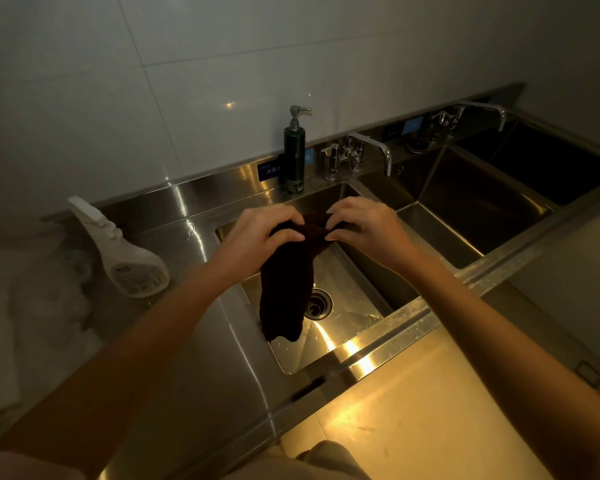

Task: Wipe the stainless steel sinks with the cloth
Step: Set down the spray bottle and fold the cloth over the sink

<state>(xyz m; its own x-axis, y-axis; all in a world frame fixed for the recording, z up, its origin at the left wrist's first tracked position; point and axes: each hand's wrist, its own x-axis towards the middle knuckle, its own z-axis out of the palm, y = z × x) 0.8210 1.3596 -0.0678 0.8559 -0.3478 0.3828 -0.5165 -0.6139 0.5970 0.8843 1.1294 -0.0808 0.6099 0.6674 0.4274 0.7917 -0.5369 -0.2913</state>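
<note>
A dark cloth (284, 292) hangs down over the left stainless steel sink (347, 327), its lower end near the round drain (316, 304). My left hand (257, 237) grips the cloth's top edge on the left. Close beside it, my right hand (364, 226) pinches the same edge on the right. Both hands hover above the basin. Wet streaks shine on the sink floor. The middle sink (465, 216) and the right sink (548, 168) lie further right.
A white spray bottle (125, 258) lies tilted on the steel counter at the left. A dark pump dispenser (294, 157) stands behind the left sink, next to a faucet (361, 150). A second faucet (478, 112) is at the back right. White tiled wall behind.
</note>
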